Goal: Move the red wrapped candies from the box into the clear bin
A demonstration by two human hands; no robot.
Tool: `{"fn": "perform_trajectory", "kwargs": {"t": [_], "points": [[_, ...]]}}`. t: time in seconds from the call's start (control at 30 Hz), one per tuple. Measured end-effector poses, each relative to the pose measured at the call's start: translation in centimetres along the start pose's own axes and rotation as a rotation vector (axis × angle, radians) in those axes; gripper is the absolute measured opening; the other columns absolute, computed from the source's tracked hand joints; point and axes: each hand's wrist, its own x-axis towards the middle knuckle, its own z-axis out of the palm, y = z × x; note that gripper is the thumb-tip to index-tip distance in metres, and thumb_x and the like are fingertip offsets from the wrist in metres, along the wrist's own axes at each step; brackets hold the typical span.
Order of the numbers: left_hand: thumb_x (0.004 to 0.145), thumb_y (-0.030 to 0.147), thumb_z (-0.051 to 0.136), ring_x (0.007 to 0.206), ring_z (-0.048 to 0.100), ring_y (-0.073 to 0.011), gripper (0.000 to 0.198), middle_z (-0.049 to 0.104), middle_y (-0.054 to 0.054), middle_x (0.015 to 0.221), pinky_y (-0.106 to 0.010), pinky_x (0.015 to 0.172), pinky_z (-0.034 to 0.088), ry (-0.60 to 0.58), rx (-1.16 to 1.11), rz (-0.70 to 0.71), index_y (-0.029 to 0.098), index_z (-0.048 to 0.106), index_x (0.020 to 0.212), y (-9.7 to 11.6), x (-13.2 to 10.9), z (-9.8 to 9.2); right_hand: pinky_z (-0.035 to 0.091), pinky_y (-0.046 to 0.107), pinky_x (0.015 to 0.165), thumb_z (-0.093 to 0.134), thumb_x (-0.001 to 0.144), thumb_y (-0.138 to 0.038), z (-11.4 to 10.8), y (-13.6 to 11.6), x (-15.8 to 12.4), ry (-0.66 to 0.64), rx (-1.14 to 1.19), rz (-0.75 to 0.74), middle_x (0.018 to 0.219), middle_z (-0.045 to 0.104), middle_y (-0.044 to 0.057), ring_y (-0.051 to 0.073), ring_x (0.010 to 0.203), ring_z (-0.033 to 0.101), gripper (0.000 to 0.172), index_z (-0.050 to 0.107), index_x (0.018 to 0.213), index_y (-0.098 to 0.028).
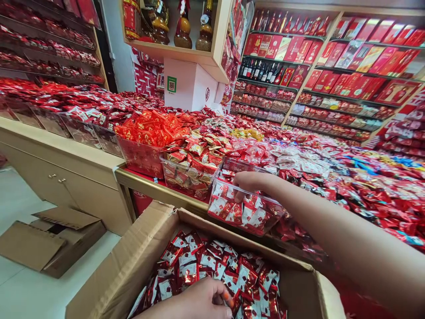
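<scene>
An open cardboard box (133,261) in front of me holds many small red-and-white wrapped candies (206,261). Down in it, my left hand (206,297) is closed, its fingers curled onto candies at the near side; the wrist runs off the bottom edge. My right hand (247,182) reaches over the front wall of a clear plastic bin (265,217). Its bent fingers point down among similar red-and-white candies, seen partly through the plastic. The hand looks closed, but what it grips is hidden. The bin stands at the counter's front edge, just beyond the box.
Clear bins heaped with orange-red packets (152,128) and gold-red packets (199,153) stand left of my right hand. More wrapped sweets cover the counter behind. Another cardboard box (49,241) lies on the floor at left. A shelf unit (168,51) overhangs the counter.
</scene>
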Motion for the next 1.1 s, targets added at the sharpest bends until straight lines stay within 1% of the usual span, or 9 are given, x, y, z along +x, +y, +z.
{"fn": "perform_trajectory", "kwargs": {"t": [0.17, 0.3, 0.37, 0.5, 0.6, 0.73, 0.87, 1.03, 1.1], "points": [[0.059, 0.028, 0.053, 0.057, 0.044, -0.0108, 0.027, 0.054, 0.003, 0.065, -0.022, 0.054, 0.034, -0.015, 0.062, -0.01, 0.022, 0.062, 0.084, 0.5, -0.5, -0.3, 0.037, 0.027, 0.046, 0.071, 0.042, -0.009, -0.1, -0.3, -0.1, 0.008, -0.003, 0.066, 0.039, 0.051, -0.002, 0.012, 0.041, 0.047, 0.02, 0.054, 0.038, -0.018], [0.059, 0.029, 0.054, 0.059, 0.045, -0.0113, 0.029, 0.056, 0.002, 0.067, -0.022, 0.055, 0.034, -0.03, 0.089, -0.001, 0.023, 0.062, 0.086, 0.9, -0.8, -0.4, 0.038, 0.029, 0.047, 0.072, 0.046, -0.017, -0.3, -0.5, -0.3, -0.149, -0.01, 0.089, 0.038, 0.051, -0.001, 0.014, 0.041, 0.049, 0.019, 0.055, 0.038, -0.016], [0.059, 0.029, 0.054, 0.059, 0.045, -0.0112, 0.029, 0.056, 0.002, 0.068, -0.022, 0.054, 0.034, -0.031, 0.095, 0.001, 0.023, 0.062, 0.087, 0.8, -0.8, -0.4, 0.038, 0.029, 0.047, 0.073, 0.047, -0.025, -0.2, -0.5, -0.2, -0.181, -0.013, 0.08, 0.039, 0.053, 0.001, 0.015, 0.043, 0.05, 0.022, 0.056, 0.04, -0.015], [0.059, 0.029, 0.053, 0.059, 0.046, -0.0114, 0.029, 0.058, 0.002, 0.069, -0.021, 0.053, 0.034, -0.03, 0.109, 0.003, 0.023, 0.062, 0.087, 0.3, -0.6, -0.2, 0.039, 0.027, 0.048, 0.067, 0.056, -0.038, -0.1, -0.7, -0.1, -0.135, 0.024, 0.032, 0.048, 0.058, 0.003, 0.015, 0.047, 0.053, 0.026, 0.06, 0.051, -0.014], [0.059, 0.03, 0.053, 0.059, 0.047, -0.0117, 0.03, 0.058, 0.002, 0.07, -0.021, 0.053, 0.034, -0.033, 0.115, 0.016, 0.023, 0.062, 0.087, -0.1, -0.4, 0.0, 0.039, 0.026, 0.05, 0.059, 0.066, -0.039, 0.0, -1.2, -0.2, -0.071, 0.036, 0.009, 0.051, 0.059, 0.003, 0.014, 0.049, 0.054, 0.028, 0.061, 0.054, -0.014], [0.059, 0.03, 0.053, 0.06, 0.048, -0.0125, 0.03, 0.06, 0.001, 0.072, -0.02, 0.052, 0.034, -0.026, 0.14, 0.011, 0.023, 0.063, 0.086, 0.0, -0.4, -0.1, 0.039, 0.027, 0.052, 0.054, 0.07, -0.039, 0.2, -1.6, -0.4, -0.041, 0.021, 0.01, 0.053, 0.059, 0.005, 0.016, 0.051, 0.055, 0.032, 0.059, 0.052, -0.013], [0.059, 0.029, 0.051, 0.061, 0.05, -0.0128, 0.031, 0.062, 0.001, 0.073, -0.02, 0.051, 0.033, -0.024, 0.193, 0.009, 0.023, 0.063, 0.087, 0.5, -0.7, -0.3, 0.039, 0.024, 0.049, 0.054, 0.069, -0.042, -0.1, -0.4, -0.6, -0.033, 0.021, -0.005, 0.065, 0.064, 0.005, 0.014, 0.052, 0.056, 0.028, 0.062, 0.07, -0.015], [0.06, 0.03, 0.049, 0.06, 0.052, -0.0139, 0.03, 0.063, 0.001, 0.073, -0.02, 0.048, 0.034, -0.018, 0.293, 0.019, 0.024, 0.062, 0.087, 0.5, -0.8, -0.4, 0.036, 0.022, 0.045, 0.052, 0.069, -0.03, -1.7, 2.0, -2.2, -0.023, -0.083, 0.016, 0.057, 0.061, 0.003, 0.011, 0.045, 0.052, 0.018, 0.061, 0.066, -0.015], [0.062, 0.033, 0.049, 0.061, 0.054, -0.0157, 0.029, 0.064, 0.0, 0.074, -0.022, 0.049, 0.036, -0.008, 0.369, 0.019, 0.025, 0.063, 0.086, 0.2, -0.8, -0.6, 0.036, 0.023, 0.048, 0.05, 0.069, -0.028, -2.4, 2.1, -4.0, 0.086, -0.096, 0.009, 0.059, 0.06, 0.003, 0.011, 0.049, 0.051, 0.017, 0.061, 0.068, -0.015]]}}
